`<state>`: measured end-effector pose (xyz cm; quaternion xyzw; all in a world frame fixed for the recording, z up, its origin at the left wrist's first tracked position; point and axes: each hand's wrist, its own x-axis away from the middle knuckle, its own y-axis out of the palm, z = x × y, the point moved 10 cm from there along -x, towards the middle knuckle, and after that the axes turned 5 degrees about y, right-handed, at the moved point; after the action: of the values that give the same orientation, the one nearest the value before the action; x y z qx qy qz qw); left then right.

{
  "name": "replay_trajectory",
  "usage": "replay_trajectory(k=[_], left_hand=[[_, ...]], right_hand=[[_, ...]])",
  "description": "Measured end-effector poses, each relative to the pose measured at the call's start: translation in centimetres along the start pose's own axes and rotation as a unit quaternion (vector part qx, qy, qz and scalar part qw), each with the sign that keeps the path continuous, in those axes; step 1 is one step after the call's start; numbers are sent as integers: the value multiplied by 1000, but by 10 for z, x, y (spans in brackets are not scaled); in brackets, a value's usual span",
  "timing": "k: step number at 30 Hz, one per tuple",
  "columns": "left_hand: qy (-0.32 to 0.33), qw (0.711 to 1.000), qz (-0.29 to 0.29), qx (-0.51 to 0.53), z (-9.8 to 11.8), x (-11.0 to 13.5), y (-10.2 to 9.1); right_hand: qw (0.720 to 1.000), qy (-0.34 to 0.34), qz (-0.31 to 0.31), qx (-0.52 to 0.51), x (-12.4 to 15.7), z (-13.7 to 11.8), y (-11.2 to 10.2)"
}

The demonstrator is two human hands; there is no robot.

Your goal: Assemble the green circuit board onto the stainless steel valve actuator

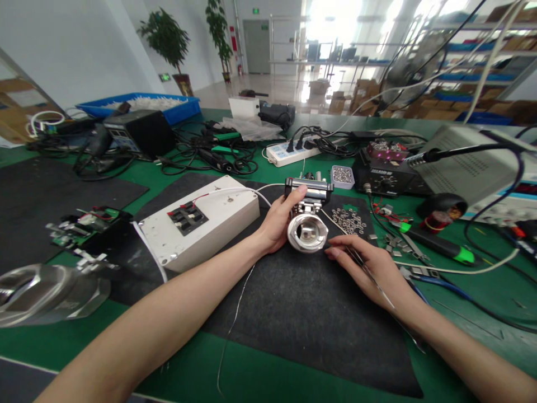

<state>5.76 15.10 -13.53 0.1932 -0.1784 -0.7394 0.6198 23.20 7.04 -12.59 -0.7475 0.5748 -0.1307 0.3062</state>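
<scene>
My left hand [279, 224] is wrapped round a steel ball valve [308, 232] with a hexagonal body, its round bore facing me. On top of the valve sits a black-framed actuator part [308, 190] with a silvery cylinder, under my thumb. Just right of the bore, my right hand [369, 263] has its thumb and index finger close together. Thin silvery strands [375, 280] run through it and along the wrist; whether they are wire or tweezers I cannot tell. Small nuts [348, 221] lie scattered behind my right hand.
Left stands a pale box [210, 224] with a black terminal block, beside another steel valve [54, 291] and a circuit board [96, 224]. A black mat [310, 313] covers the bench. Right are a green-black tool [440, 243], blue-handled pliers [444, 282] and a soldering station [390, 173]; behind, a power strip [289, 151].
</scene>
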Motion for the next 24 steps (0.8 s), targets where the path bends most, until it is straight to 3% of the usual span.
replay_trajectory(k=[24], left_hand=[[1,1000,8,7,0,0,-1]], right_hand=[[1000,-3,-4,0,-1,-3,0]])
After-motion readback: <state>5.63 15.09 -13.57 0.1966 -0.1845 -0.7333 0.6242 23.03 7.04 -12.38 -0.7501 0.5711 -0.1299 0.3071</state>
